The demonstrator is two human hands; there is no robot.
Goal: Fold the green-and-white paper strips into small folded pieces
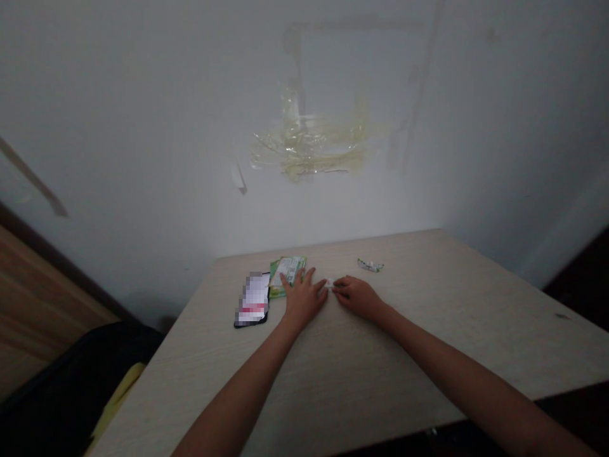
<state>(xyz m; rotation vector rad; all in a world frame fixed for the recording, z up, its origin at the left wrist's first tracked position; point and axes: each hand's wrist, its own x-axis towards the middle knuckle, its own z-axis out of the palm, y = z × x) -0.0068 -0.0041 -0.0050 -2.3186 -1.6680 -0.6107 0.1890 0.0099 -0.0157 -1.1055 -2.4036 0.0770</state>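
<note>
A small white piece, too small to name, lies on the table between my two hands. My left hand is spread over the tabletop, with its outer fingers at the white piece's left side. Its thumb side reaches onto a green and white printed packet. From the right, my right hand meets the white piece with thumb and fingers drawn together in a pinch at its edge. Just beyond that hand is a crumpled green and white wrapper strip.
A phone with a lit screen lies left of the packet on the pale wooden table. The wall behind carries old yellowed tape. Dark and yellow cloth sits below the table's left edge.
</note>
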